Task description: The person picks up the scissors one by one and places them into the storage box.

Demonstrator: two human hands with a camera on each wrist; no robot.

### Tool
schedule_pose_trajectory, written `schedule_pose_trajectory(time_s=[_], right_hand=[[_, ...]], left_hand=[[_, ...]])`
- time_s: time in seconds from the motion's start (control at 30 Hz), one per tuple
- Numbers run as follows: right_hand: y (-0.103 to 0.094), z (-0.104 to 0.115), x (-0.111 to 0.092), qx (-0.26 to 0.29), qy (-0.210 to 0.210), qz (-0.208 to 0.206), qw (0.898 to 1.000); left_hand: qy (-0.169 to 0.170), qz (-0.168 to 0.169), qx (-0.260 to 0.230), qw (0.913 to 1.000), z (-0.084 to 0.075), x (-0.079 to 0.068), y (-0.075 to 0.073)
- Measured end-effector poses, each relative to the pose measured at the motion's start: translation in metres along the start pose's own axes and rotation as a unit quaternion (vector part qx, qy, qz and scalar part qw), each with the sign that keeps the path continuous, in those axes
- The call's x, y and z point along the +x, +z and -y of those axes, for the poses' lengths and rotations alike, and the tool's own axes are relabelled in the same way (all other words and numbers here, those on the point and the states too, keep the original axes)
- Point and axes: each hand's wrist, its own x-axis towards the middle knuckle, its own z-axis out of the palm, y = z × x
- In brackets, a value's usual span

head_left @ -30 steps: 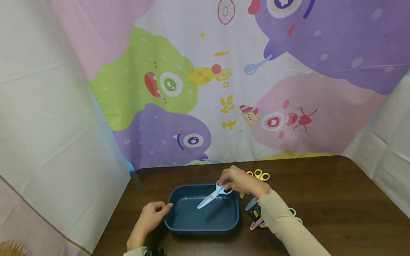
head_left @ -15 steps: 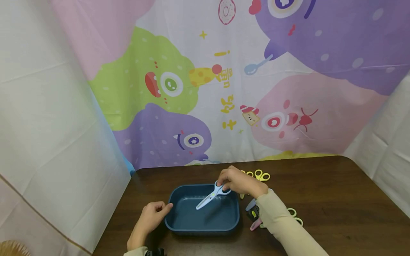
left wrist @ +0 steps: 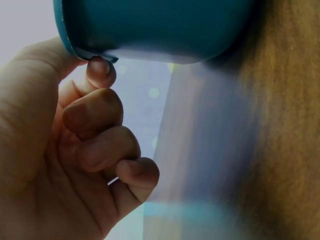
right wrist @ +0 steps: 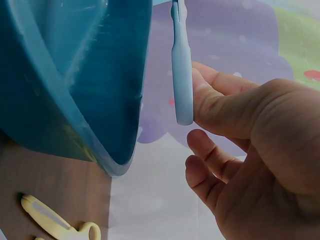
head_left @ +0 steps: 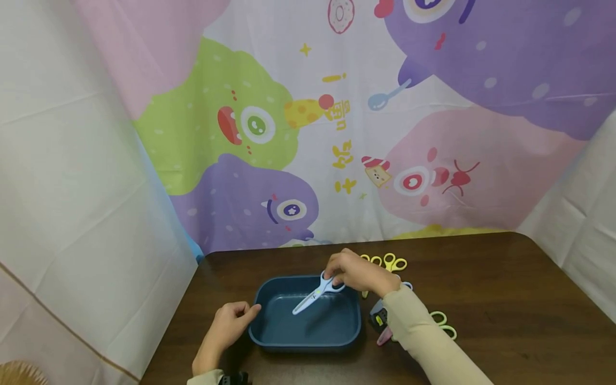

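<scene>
A dark blue rectangular tub (head_left: 308,342) stands on the table, its inside bare in the head view. Above its right half, my right hand (head_left: 358,271) pinches light blue scissors (head_left: 315,295) by the handle loops, the blades slanting down to the left over the tub. In the right wrist view the scissors (right wrist: 183,85) show edge-on beside the tub wall (right wrist: 112,100). My left hand (head_left: 230,326) pinches the tub's left rim between thumb and forefinger; the left wrist view shows the other fingers (left wrist: 102,152) curled below that rim.
Right of the tub lie yellow scissors (head_left: 394,262), a blue-grey pair (head_left: 377,306), a pink pair (head_left: 385,336) and a green pair (head_left: 448,330), partly behind the right sleeve (head_left: 423,331). A printed curtain (head_left: 269,192) hangs behind the brown table (head_left: 505,299).
The scissors and my right hand have shifted slightly left over the tub. My left hand keeps its place at the rim.
</scene>
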Motion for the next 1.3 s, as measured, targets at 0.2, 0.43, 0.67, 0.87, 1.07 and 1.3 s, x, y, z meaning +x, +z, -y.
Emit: schedule_pose_trajectory(time_s=[0.2, 0.43, 0.67, 0.87, 1.07, 1.3], right_hand=[[0.001, 0.000, 0.001, 0.002, -0.002, 0.001, 1.000], [0.004, 0.000, 0.004, -0.003, -0.003, 0.004, 1.000], [0.007, 0.002, 0.009, 0.016, -0.029, 0.006, 0.999], [0.011, 0.005, 0.011, 0.030, -0.022, 0.013, 0.999], [0.018, 0.006, 0.012, 0.031, -0.023, 0.018, 0.999], [0.021, 0.005, 0.015, 0.029, -0.030, 0.018, 0.999]], left_hand=[[0.004, -0.004, -0.002, 1.0000, 0.000, -0.001, 0.000], [0.009, -0.006, -0.001, 0.9999, -0.002, -0.003, -0.001], [0.009, -0.001, 0.001, 1.0000, -0.003, -0.002, -0.001], [0.016, -0.003, 0.008, 0.9998, 0.000, -0.001, 0.000], [0.018, -0.001, 0.006, 0.9998, 0.000, 0.000, 0.001], [0.012, 0.002, 0.005, 0.9999, -0.001, 0.001, 0.001]])
